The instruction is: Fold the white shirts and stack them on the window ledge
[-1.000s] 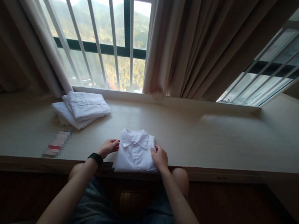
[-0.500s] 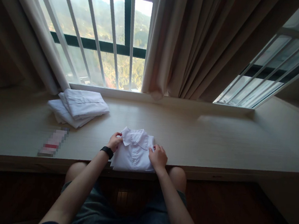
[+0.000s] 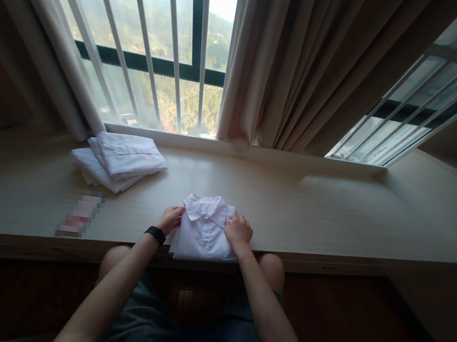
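Note:
A white collared shirt (image 3: 204,237), folded into a rectangle, lies at the front edge of the desk with its collar toward the window and its button strip facing up. My left hand (image 3: 170,218), with a black watch on the wrist, is closed on the shirt's left edge just below the collar. Across from it, my right hand (image 3: 239,230) grips the right edge near the collar, its fingers curled over the fabric. The fingertips of both hands are partly hidden by the cloth.
Several folded white garments (image 3: 125,158) form a loose stack at the back left of the desk (image 3: 331,217). A blurred-out flat item (image 3: 81,214) lies in front of them. Behind the desk are a barred window (image 3: 154,62) and brown curtains (image 3: 283,61).
My left hand has slid slightly down and outward along the shirt's left edge. My right hand has shifted a little up and inward, curling over the right edge. The shirt stays in place.

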`<action>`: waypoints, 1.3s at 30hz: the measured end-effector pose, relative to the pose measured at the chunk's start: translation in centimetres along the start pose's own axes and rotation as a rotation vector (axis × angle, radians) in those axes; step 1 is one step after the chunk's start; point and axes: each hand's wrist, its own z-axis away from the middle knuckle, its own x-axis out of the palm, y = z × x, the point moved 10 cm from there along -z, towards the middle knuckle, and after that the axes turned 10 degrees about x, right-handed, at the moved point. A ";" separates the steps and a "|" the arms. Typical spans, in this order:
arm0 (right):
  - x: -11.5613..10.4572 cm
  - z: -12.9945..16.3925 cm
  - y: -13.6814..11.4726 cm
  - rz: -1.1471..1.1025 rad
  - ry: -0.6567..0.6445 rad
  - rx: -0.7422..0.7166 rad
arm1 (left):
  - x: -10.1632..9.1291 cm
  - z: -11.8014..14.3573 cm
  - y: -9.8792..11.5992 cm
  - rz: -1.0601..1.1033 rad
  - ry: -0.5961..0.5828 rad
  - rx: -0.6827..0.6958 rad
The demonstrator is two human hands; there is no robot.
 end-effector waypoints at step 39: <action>4.9 -0.6 7.4 -0.993 -0.241 0.180 | 0.9 4.3 -2.4 -0.107 -0.199 -0.137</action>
